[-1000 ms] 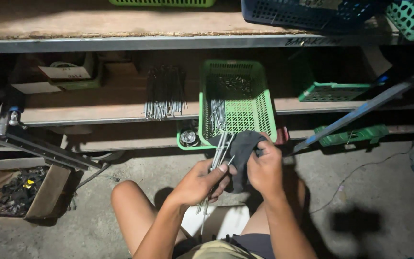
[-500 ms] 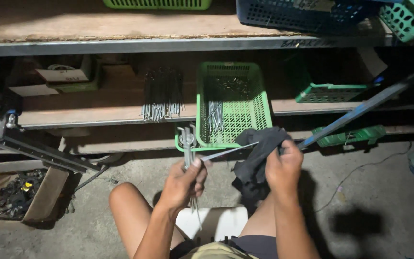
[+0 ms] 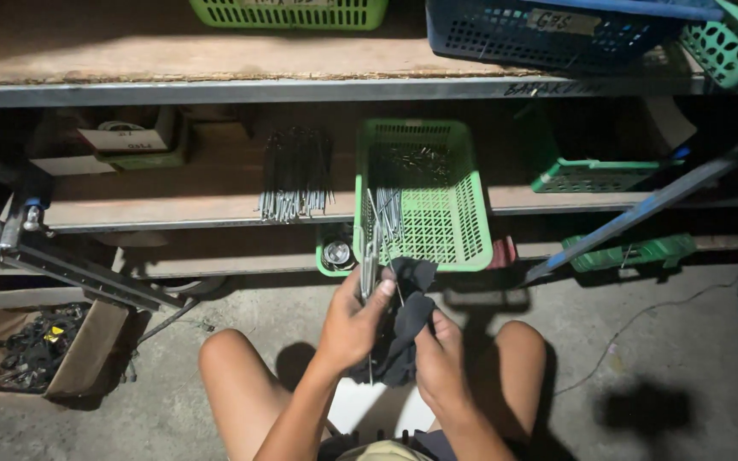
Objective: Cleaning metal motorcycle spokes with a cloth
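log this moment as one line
left hand: holds metal rods | right hand: holds black cloth against rods | ahead: green basket on shelf

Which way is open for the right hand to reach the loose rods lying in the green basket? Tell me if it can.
Probably yes. The green basket is open-topped, directly ahead of the right hand, with nothing between them, but that hand is full of the dark cloth and would need to let go first.

basket [image 3: 437, 213] on shelf [image 3: 215, 209], rods [image 3: 295, 175] left of it, box [image 3: 53, 350] on floor [image 3: 659, 358]
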